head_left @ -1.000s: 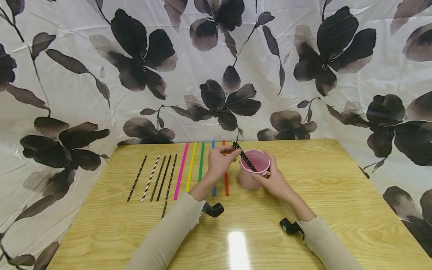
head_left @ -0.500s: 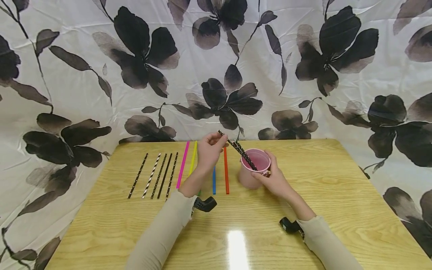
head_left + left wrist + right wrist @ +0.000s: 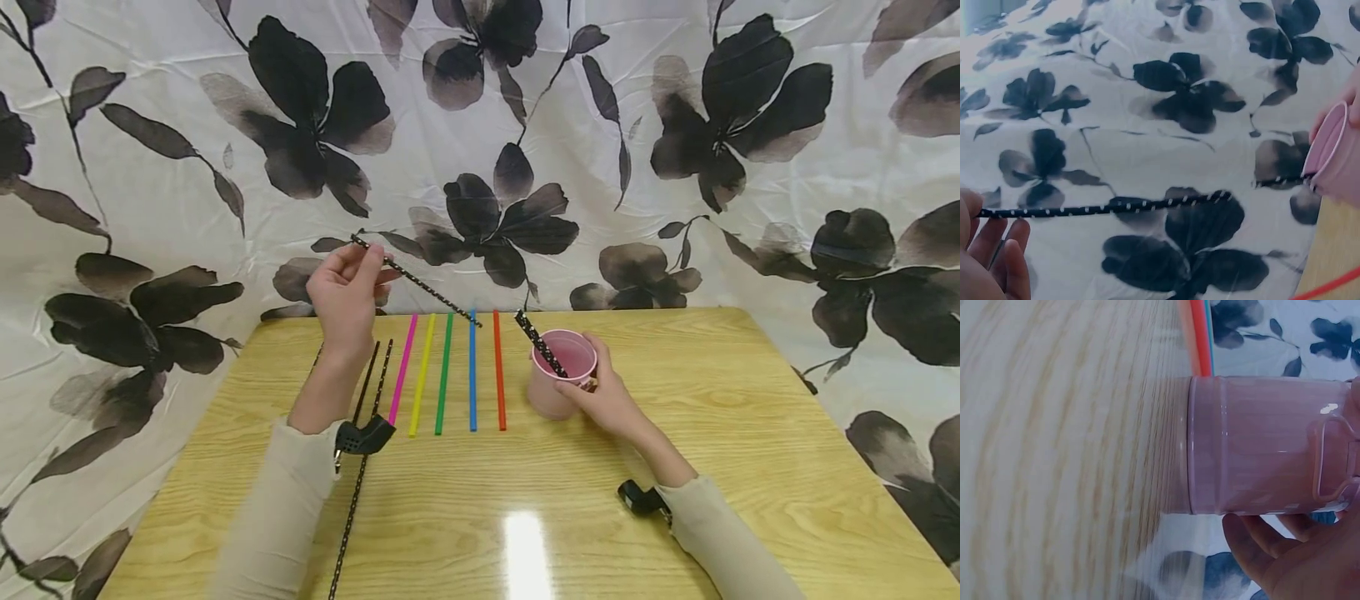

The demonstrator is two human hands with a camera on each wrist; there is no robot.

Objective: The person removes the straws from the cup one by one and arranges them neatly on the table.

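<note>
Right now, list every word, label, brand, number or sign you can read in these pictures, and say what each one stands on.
None: no readable text shows in any view.
The pink cup, held by the right hand, has only a plain raised outline on its side, no letters.
The black dotted straw, pinched by the left hand, carries white dots only.
The coloured straws and the wooden table are unmarked; the flowered cloth bears only a pattern.
</note>
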